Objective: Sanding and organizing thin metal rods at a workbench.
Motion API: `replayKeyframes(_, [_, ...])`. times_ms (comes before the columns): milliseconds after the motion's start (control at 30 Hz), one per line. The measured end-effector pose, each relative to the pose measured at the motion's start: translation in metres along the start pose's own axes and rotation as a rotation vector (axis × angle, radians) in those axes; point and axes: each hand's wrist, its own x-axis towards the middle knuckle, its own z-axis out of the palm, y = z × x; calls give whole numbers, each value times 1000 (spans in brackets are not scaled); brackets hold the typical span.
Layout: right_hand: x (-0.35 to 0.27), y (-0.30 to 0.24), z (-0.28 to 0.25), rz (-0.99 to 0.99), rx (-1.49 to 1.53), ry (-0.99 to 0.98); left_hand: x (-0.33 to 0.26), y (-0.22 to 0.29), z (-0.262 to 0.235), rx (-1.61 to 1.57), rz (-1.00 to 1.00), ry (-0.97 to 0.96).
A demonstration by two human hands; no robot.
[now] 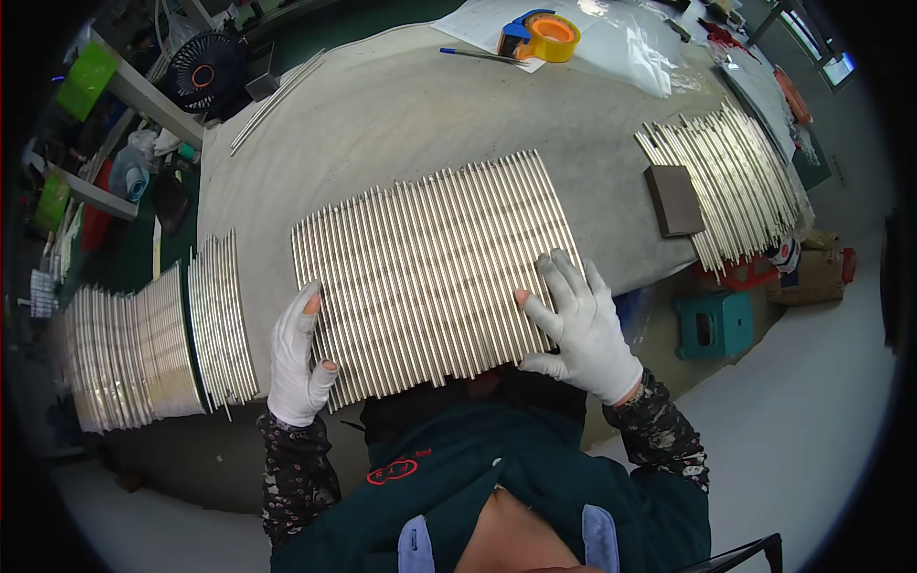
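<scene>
A row of shiny metal sticks (435, 277) lay in the middle of the gray counter (611, 181), right in front of the person. Its near ends were at the front edge, by the person's lap, and I could not tell if they poked out past it. Behind the row there was lots of open room, up to the yellow tape (564, 48) and the blue pen (478, 54). On the right, a wide bare patch came before the dark block (674, 201) and the right pile of sticks (750, 186). On the left, only a thin gap came before the left pile of sticks (222, 325).

Each stick in the row pointed away from the person, the long way going near to far, with the far tip leaning a bit left. The row itself spread side to side.

The left hand (294, 368), in a white glove, touched the left side, thumb and fingers apart. The right hand (589, 334) had its fingers spread wide on the right end. Neither hand was closed around a stick.
</scene>
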Motion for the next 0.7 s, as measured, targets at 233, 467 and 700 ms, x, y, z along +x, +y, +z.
replayKeyframes(233, [-7,-11,0,-51,-4,107,50,21,-16,256,161,-27])
replayKeyframes(467, [-10,-12,6,-96,-2,241,173,41,48,243,238,-134])
replayKeyframes(700, [-18,-7,18,-162,53,310,206,39,95,305,167,-222])
